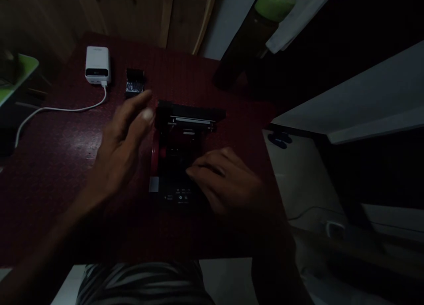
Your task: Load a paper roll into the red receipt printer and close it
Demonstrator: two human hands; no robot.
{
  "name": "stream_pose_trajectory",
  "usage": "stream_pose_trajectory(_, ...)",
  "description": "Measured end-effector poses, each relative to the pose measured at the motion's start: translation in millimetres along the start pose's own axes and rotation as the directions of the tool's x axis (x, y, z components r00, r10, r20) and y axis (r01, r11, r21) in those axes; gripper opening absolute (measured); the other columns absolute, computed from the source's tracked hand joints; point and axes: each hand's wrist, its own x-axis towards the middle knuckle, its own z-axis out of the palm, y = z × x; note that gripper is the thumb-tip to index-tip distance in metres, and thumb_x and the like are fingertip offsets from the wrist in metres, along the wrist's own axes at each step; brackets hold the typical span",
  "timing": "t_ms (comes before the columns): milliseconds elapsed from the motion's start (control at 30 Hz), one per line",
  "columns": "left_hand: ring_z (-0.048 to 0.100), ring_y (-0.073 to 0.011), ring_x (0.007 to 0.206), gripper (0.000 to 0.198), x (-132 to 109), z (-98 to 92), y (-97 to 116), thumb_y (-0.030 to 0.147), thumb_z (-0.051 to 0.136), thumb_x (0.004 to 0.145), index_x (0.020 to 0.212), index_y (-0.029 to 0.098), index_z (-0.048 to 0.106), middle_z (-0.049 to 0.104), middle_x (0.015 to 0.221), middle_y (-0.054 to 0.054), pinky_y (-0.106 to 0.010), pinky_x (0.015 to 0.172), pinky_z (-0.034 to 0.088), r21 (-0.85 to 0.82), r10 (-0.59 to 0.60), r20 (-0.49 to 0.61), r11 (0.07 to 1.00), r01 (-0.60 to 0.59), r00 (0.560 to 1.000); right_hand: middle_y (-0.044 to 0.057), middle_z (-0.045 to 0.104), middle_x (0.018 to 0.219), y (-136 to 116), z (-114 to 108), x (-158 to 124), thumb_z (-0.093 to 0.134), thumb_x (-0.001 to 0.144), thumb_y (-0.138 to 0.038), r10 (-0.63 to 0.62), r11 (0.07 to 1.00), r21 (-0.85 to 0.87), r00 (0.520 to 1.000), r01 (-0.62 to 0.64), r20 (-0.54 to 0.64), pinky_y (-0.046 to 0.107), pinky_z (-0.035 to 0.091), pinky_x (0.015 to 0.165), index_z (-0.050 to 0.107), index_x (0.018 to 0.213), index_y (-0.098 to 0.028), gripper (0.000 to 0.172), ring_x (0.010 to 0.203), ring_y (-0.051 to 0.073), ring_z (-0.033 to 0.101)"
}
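Note:
A black and red device, which looks like a small printer, sits on the table with its lid raised toward the back. My right hand is at its right side, thumb and fingertips pinched together over the dark inner bay; whatever they hold, if anything, is lost in shadow. To the left of the lid hovers my left hand, thumb and fingers apart and nothing between them. Just beyond those fingertips lies a small black roll with a shiny loose end. Dim light hides much of the device's inside.
A white power bank with a plugged-in white cable rests at the back left of the dark red table. A dark bottle with a green cap stands at the back right. Wooden boards rise behind the table.

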Motion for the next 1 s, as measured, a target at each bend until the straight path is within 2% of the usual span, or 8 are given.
stream_pose_trajectory(100, 0.074, -0.0327, 0.13, 0.045, 26.2, 11.9, 7.6, 0.068, 0.064, 0.108, 0.102, 0.028, 0.085, 0.083, 0.119, -0.004, -0.052, 0.119, 0.056, -0.071, -0.045, -0.006, 0.997, 0.045, 0.999, 0.008, 0.082, 0.097, -10.9, 5.0, -13.9, 0.059, 0.11, -0.003, 0.021, 0.995, -0.1, 0.998, -0.026, -0.056, 0.035, 0.064, 0.085, 0.083, 0.103, -0.018, 0.029, 0.092, 0.021, 0.071)
stream_pose_trajectory(200, 0.073, -0.0288, 0.131, 0.031, 22.4, 17.2, 7.9, 0.053, 0.081, 0.099, 0.08, 0.028, 0.077, 0.083, 0.118, 0.0, -0.047, 0.121, 0.056, -0.111, -0.091, -0.027, 0.99, 0.088, 0.995, 0.009, 0.087, 0.113, -20.6, 5.2, -25.0, 0.062, 0.11, -0.003, 0.049, 0.973, -0.225, 0.999, -0.045, 0.012, 0.036, 0.065, 0.098, 0.084, 0.115, -0.016, 0.026, 0.109, 0.023, 0.075)
stream_pose_trajectory(300, 0.069, -0.0304, 0.143, 0.019, -3.0, 15.8, 1.4, 0.041, 0.086, 0.094, 0.108, 0.028, 0.083, 0.08, 0.137, -0.001, -0.046, 0.121, 0.057, -0.136, -0.181, 0.002, 0.974, 0.18, 0.983, 0.009, 0.088, 0.124, -26.9, 4.5, -32.0, 0.062, 0.11, -0.004, 0.048, 0.943, -0.328, 0.998, -0.054, -0.027, 0.037, 0.065, 0.099, 0.083, 0.117, -0.019, 0.027, 0.12, 0.025, 0.078)
stream_pose_trajectory(400, 0.062, -0.036, 0.154, 0.069, -32.5, 14.7, -5.7, 0.04, 0.093, 0.085, 0.15, 0.032, 0.071, 0.069, 0.161, -0.005, -0.049, 0.12, 0.059, -0.19, -0.317, 0.0, 0.931, 0.311, 0.949, 0.01, 0.086, 0.137, -28.6, 6.4, -35.2, 0.065, 0.111, -0.009, 0.045, 0.935, -0.347, 0.995, -0.073, -0.087, 0.041, 0.067, 0.099, 0.083, 0.115, -0.022, 0.023, 0.128, 0.026, 0.079)
stream_pose_trajectory(467, 0.06, -0.0394, 0.157, 0.075, -47.4, 15.7, -7.2, 0.042, 0.089, 0.088, 0.158, 0.031, 0.066, 0.065, 0.168, -0.007, -0.053, 0.122, 0.059, -0.227, -0.431, 0.056, 0.873, 0.431, 0.901, 0.01, 0.084, 0.141, -27.6, 9.0, -36.3, 0.064, 0.112, -0.01, 0.071, 0.949, -0.301, 0.994, -0.094, -0.085, 0.045, 0.067, 0.104, 0.082, 0.113, -0.023, 0.023, 0.133, 0.028, 0.079)
stream_pose_trajectory(600, 0.065, -0.0401, 0.151, 0.068, -60.2, 18.8, -4.8, 0.044, 0.084, 0.096, 0.16, 0.031, 0.066, 0.07, 0.161, -0.008, -0.055, 0.123, 0.059, -0.295, -0.511, 0.133, 0.797, 0.527, 0.849, 0.01, 0.087, 0.135, -24.8, 13.2, -37.1, 0.059, 0.113, -0.009, 0.121, 0.975, -0.177, 0.99, -0.133, -0.078, 0.046, 0.068, 0.11, 0.082, 0.114, -0.02, 0.026, 0.13, 0.026, 0.082)
stream_pose_trajectory(833, 0.069, -0.038, 0.147, 0.064, -59.2, 19.6, -4.9, 0.041, 0.085, 0.096, 0.157, 0.031, 0.068, 0.074, 0.155, -0.007, -0.05, 0.119, 0.061, -0.272, -0.478, 0.106, 0.83, 0.488, 0.872, 0.011, 0.086, 0.135, -24.1, 8.6, -32.4, 0.058, 0.114, -0.015, 0.181, 0.978, -0.108, 0.984, -0.178, 0.011, 0.046, 0.069, 0.109, 0.084, 0.116, -0.019, 0.027, 0.129, 0.028, 0.083)
stream_pose_trajectory(1000, 0.071, -0.039, 0.144, 0.071, -59.1, 18.0, -10.4, 0.046, 0.088, 0.094, 0.16, 0.031, 0.066, 0.077, 0.152, -0.007, -0.053, 0.118, 0.063, -0.267, -0.474, 0.133, 0.828, 0.492, 0.87, 0.009, 0.086, 0.136, -23.6, 10.6, -36.6, 0.06, 0.114, -0.016, 0.207, 0.977, -0.034, 0.978, -0.209, -0.036, 0.045, 0.068, 0.112, 0.081, 0.126, -0.02, 0.024, 0.133, 0.028, 0.081)
